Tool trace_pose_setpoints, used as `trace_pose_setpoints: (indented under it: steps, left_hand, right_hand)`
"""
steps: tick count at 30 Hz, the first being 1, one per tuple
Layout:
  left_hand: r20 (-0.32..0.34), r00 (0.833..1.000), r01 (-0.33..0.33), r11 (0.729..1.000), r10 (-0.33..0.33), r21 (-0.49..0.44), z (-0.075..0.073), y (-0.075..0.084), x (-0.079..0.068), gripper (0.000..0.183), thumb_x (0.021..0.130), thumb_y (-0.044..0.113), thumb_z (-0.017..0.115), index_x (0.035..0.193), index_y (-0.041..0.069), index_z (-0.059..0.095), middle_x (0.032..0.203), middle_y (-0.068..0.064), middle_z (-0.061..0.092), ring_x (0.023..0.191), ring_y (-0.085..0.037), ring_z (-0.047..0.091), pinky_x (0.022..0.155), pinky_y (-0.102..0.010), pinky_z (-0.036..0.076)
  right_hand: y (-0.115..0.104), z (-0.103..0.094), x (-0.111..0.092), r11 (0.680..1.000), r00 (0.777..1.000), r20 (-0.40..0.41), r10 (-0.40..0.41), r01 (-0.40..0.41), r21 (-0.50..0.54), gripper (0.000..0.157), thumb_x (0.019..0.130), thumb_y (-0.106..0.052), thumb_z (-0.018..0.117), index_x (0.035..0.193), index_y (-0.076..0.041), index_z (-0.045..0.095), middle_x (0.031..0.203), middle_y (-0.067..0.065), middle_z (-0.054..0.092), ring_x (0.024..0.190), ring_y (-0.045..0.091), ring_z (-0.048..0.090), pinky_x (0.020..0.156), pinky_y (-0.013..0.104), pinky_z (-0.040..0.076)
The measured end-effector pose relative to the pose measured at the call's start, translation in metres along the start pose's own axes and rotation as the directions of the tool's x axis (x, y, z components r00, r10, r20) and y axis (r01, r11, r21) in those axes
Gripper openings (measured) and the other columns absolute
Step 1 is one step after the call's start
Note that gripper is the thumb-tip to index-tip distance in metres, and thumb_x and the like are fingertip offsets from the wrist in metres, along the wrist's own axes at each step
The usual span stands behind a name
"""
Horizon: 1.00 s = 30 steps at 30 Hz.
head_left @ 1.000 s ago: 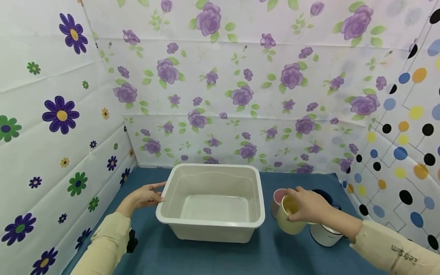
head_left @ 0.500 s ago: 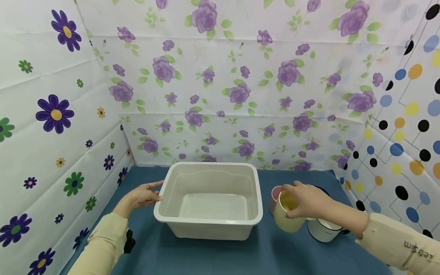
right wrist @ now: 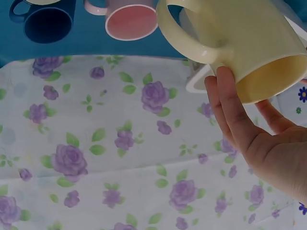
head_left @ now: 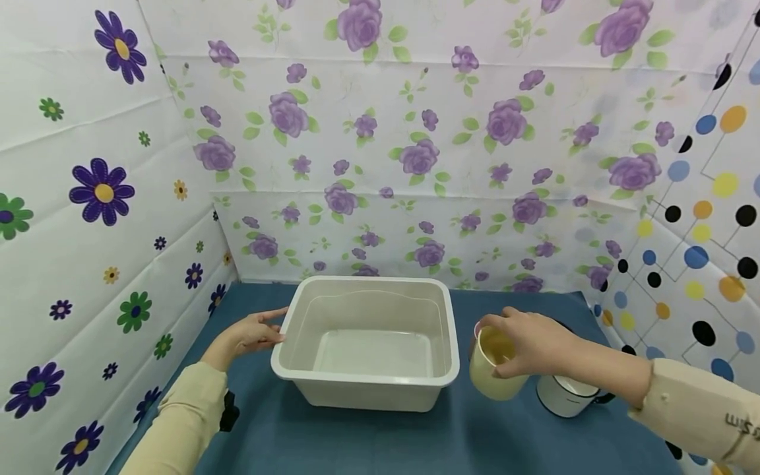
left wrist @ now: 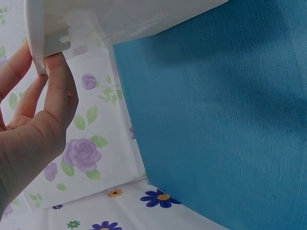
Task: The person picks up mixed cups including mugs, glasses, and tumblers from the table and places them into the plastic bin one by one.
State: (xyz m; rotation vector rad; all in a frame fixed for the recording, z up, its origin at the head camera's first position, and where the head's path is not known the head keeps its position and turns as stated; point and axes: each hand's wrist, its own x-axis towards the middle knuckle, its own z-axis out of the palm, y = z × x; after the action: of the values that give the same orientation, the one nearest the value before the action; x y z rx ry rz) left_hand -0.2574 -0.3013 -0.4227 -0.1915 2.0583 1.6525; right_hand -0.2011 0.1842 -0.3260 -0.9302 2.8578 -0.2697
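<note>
In the head view a cream rectangular plastic basin stands on the blue tabletop. My left hand pinches its left rim, with thumb and fingers on either side of the lip in the left wrist view. To the basin's right, my right hand grips a pale yellow mug by its rim from above. That mug is held tilted, and its handle shows in the right wrist view. Behind it stands a pink mug, largely hidden in the head view.
A white enamel mug with a dark rim and handle stands under my right forearm. A navy mug is beside the pink one, mostly covered by my arm in the head view. Patterned cloth walls enclose the table on three sides.
My right hand has carried the yellow mug slightly left toward the basin, covering more of the pink mug and uncovering more of the white one. The left hand keeps its hold on the rim.
</note>
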Motion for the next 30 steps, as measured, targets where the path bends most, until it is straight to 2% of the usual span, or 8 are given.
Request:
trace_pose_setpoints:
  steps: [9, 13, 20, 25, 30]
  left_hand:
    - [-0.022, 1.000, 0.007, 1.000, -0.007, 0.006, -0.002, -0.002, 0.001, 0.080, 0.086, -0.004, 0.063, 0.151, 0.004, 0.017, 0.091, 0.000, 0.069, 0.081, -0.010, 0.066, 0.077, -0.027, 0.057]
    - [-0.015, 1.000, 0.000, 1.000, 0.001, 0.027, -0.003, -0.003, 0.003, 0.079, 0.086, -0.003, 0.063, 0.150, 0.003, 0.016, 0.094, -0.001, 0.068, 0.082, -0.009, 0.065, 0.079, -0.028, 0.056]
    - [-0.050, 0.999, 0.012, 0.999, -0.010, 0.053, -0.001, -0.003, 0.004, 0.078, 0.086, -0.001, 0.064, 0.150, 0.004, 0.020, 0.100, -0.003, 0.068, 0.084, -0.010, 0.065, 0.083, -0.031, 0.056]
    - [-0.040, 0.999, 0.014, 0.999, -0.012, 0.038, -0.001, -0.002, 0.004, 0.079, 0.086, -0.002, 0.064, 0.150, 0.004, 0.018, 0.098, -0.002, 0.068, 0.083, -0.009, 0.065, 0.082, -0.030, 0.056]
    - [-0.015, 1.000, 0.005, 1.000, -0.004, 0.020, -0.001, -0.002, 0.002, 0.081, 0.086, -0.003, 0.063, 0.151, 0.003, 0.015, 0.095, -0.001, 0.069, 0.083, -0.009, 0.065, 0.081, -0.029, 0.056]
  right_hand:
    - [-0.023, -0.014, 0.006, 0.999, 0.999, 0.024, -0.042, 0.042, 0.005, 0.062, 0.070, -0.038, 0.080, 0.122, -0.012, 0.058, 0.094, 0.006, 0.057, 0.063, 0.010, 0.046, 0.054, 0.024, 0.039]
    - [-0.033, -0.019, 0.009, 0.998, 0.997, 0.044, -0.069, 0.069, 0.004, 0.063, 0.070, -0.037, 0.079, 0.123, -0.011, 0.058, 0.092, 0.006, 0.056, 0.060, 0.010, 0.044, 0.053, 0.023, 0.038]
    - [-0.050, -0.025, 0.018, 0.994, 0.991, 0.068, -0.111, 0.111, -0.001, 0.065, 0.071, -0.039, 0.079, 0.125, -0.012, 0.056, 0.091, 0.005, 0.055, 0.059, 0.010, 0.044, 0.053, 0.023, 0.038]
    - [-0.062, -0.025, 0.026, 0.992, 0.988, 0.086, -0.125, 0.128, -0.025, 0.064, 0.070, -0.037, 0.080, 0.124, -0.011, 0.056, 0.094, 0.007, 0.056, 0.062, 0.012, 0.047, 0.054, 0.024, 0.041]
    - [-0.077, -0.026, 0.038, 0.988, 0.981, 0.138, -0.133, 0.142, -0.054, 0.066, 0.071, -0.038, 0.080, 0.125, -0.010, 0.056, 0.097, 0.009, 0.057, 0.067, 0.015, 0.051, 0.059, 0.028, 0.046]
